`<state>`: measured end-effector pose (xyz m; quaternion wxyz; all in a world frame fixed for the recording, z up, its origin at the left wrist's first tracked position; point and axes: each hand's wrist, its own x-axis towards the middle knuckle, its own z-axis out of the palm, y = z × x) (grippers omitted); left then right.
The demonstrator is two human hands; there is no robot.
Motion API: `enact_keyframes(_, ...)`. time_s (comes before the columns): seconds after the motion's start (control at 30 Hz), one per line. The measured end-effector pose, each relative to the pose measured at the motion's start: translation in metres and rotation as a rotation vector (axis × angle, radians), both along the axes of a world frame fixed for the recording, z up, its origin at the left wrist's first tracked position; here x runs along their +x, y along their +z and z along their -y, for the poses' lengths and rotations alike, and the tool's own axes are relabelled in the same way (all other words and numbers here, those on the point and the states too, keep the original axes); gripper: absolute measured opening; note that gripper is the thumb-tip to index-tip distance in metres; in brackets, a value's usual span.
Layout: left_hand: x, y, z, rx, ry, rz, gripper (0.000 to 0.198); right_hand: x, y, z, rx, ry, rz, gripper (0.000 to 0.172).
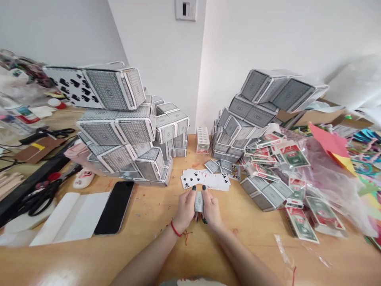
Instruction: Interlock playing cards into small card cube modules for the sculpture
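Between my two hands is a grey-backed playing card piece [199, 201], low over the wooden table; whether it is one card or several I cannot tell. My left hand [185, 206], with a red string at its wrist, grips its left side, thumb on top. On its right side my right hand [211, 207] holds it the same way. Just beyond the fingertips, face-up cards [205, 179] lie spread on the table. A few grey-backed pieces [218, 165] rest behind them.
Stacked card-covered boxes stand at left [119, 131] and right [247, 107]. A black phone [114, 207], white paper [71, 216] and scissors [44, 194] lie left. Card packs [300, 224] and plastic wrap [342, 198] are on the right. Behind is a wall [160, 51].
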<state>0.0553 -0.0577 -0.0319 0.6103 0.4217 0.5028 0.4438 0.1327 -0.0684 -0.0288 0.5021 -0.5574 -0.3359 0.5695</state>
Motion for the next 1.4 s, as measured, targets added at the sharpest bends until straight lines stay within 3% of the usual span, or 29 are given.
enact_keyframes(0.1, 0.005, -0.001, 0.002, -0.042, 0.014, 0.087, 0.038, 0.007, 0.001, 0.0, 0.132, -0.059, 0.173, 0.05)
enact_keyframes(0.2, 0.003, -0.001, 0.001, 0.064, 0.048, 0.013, 0.038, 0.013, 0.0, -0.002, 0.224, -0.084, 0.308, 0.048)
enact_keyframes(0.33, -0.006, -0.001, -0.005, 0.246, 0.096, -0.22, 0.038, 0.016, -0.002, -0.006, 0.216, 0.043, 0.242, 0.04)
enact_keyframes(0.5, -0.016, -0.005, -0.014, 0.236, 0.207, -0.349, 0.039, 0.018, -0.003, -0.01, 0.221, 0.238, 0.11, 0.034)
enact_keyframes(0.7, -0.02, -0.003, -0.018, 0.286, -0.055, -0.331, 0.028, 0.024, -0.005, -0.013, 0.266, 0.152, 0.136, 0.033)
enact_keyframes(0.83, -0.019, 0.0, -0.016, 0.377, -0.015, -0.442, 0.027, 0.021, -0.009, -0.012, 0.23, 0.133, 0.168, 0.034)
enact_keyframes(0.97, -0.018, 0.0, -0.014, 0.353, 0.008, -0.485, 0.028, 0.017, -0.012, -0.011, 0.19, 0.067, 0.176, 0.035)
enact_keyframes(1.2, -0.018, -0.001, -0.015, 0.331, -0.111, -0.442, 0.035, 0.025, -0.013, -0.017, 0.167, 0.024, 0.131, 0.037)
enact_keyframes(1.4, -0.018, 0.0, -0.018, 0.363, -0.1, -0.463, 0.034, 0.025, -0.013, -0.015, 0.157, -0.004, 0.127, 0.038)
